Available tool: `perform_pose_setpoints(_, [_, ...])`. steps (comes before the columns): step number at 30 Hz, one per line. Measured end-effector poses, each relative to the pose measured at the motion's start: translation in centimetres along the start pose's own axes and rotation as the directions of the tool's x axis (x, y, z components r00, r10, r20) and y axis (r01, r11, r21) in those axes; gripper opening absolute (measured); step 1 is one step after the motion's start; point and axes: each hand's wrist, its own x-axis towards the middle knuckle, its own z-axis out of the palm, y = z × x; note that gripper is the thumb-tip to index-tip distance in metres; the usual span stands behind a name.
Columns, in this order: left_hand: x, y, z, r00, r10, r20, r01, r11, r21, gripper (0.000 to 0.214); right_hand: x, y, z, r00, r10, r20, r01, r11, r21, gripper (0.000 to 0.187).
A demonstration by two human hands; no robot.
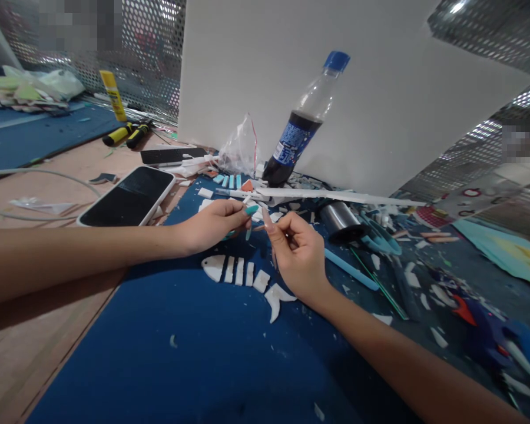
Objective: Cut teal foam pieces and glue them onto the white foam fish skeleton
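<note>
mat [194, 353]: matt blue, smooth
phone [128, 197]: glossy black glass
bottle [302, 121]: clear glossy plastic
screen [128, 65]: perforated shiny metal
surface [30, 347]: matt wood

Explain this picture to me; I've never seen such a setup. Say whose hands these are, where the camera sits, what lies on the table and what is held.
There is no machine here: a person works with bare hands, and one camera worn on the head looks forward and down, so both arms reach in toward the middle. The left hand pinches what looks like a small teal bit; the right hand meets it fingertip to fingertip, but what it holds is too small to tell. Just below them, on a blue mat, white pieces are laid out as a fish skeleton. Around lie a phone, a bottle before a white board, a metal cup and scraps.
</note>
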Motion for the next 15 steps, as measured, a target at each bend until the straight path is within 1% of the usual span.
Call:
perform_pose_setpoints(7, [-0.14, 0.12, 0.02, 0.999, 0.032, 0.019, -0.033, 0.998, 0.052, 0.026, 0.09, 0.13, 0.13, 1.000, -0.005, 0.006, 0.005, 1.000, -0.022, 0.031])
perform_pose_setpoints(12, [-0.27, 0.67, 0.17, 0.999, 0.030, 0.033, -0.033, 0.994, 0.103, 0.017, 0.37, 0.34, 0.16, 0.999, -0.022, 0.041, 0.023, 0.999, -0.035, 0.033])
perform_pose_setpoints(15, [-0.27, 0.54, 0.16, 0.996, 0.074, 0.039, -0.077, 0.993, 0.084, 0.018, 0.41, 0.42, 0.16, 0.998, -0.002, 0.057, 0.004, 1.000, -0.025, 0.034])
